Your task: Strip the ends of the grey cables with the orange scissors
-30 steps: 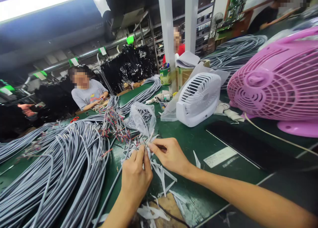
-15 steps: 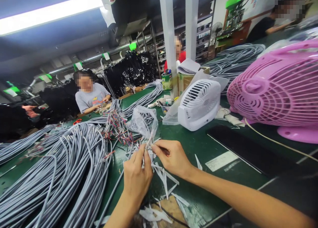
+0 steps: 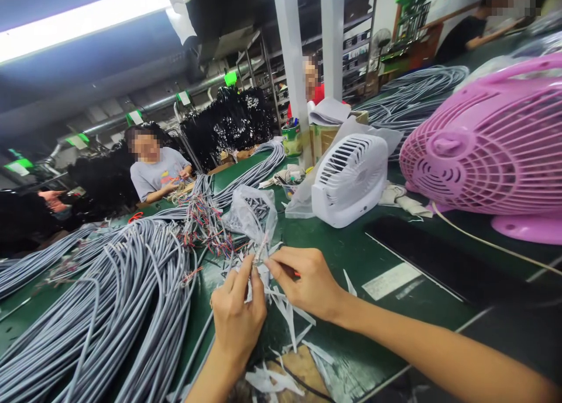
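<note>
Green worktop [image 3: 346,248] carried round grey cables [image 3: 118,274] left, some ends [image 3: 204,221] bared; left hand [image 3: 239,309] and right hand [image 3: 311,286] fingers pinched a small pale piece [image 3: 258,261], completion unclear.

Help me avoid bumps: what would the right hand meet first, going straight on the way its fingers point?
The right hand would probably meet the left hand first, though depth is unclear and anything between them is too small to tell.

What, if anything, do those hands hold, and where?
The left hand and right hand seemingly pinch a small pale piece; its identity and held part cannot be told.
</note>
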Demonstrator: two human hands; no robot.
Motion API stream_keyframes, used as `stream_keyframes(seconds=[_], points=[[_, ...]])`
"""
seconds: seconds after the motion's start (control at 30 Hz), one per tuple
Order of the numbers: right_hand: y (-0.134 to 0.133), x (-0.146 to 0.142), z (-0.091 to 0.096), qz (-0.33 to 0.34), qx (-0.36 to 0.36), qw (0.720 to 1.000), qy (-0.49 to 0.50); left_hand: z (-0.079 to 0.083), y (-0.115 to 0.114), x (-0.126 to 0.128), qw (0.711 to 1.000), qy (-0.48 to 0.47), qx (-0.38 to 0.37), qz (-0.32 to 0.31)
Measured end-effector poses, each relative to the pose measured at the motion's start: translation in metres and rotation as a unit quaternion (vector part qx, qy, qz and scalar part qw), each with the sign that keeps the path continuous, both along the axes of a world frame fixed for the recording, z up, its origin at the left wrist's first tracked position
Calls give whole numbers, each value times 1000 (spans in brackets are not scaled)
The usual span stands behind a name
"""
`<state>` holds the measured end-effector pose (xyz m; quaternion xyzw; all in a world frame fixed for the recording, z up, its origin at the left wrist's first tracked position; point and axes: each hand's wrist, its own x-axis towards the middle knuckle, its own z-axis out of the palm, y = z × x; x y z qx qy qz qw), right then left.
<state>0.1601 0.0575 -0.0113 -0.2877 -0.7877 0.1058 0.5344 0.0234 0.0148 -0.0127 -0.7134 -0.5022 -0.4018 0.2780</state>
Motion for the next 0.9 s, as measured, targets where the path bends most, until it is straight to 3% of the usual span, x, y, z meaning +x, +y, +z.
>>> stream_keyframes(seconds=[0.4,0.73,0.83,0.9], points=[[0,0,1,-7,-8,1000,-20,1,1,-1,1000,-5,2,0],[2,-5,-1,48,-114,992,39,-4,-3,2,998,55,-10,9],[-6,-7,-3,36,-50,997,49,-4,-1,1,999,35,-30,3],[-16,-8,-4,54,54,996,51,-5,3,-2,992,-26,-121,14]])
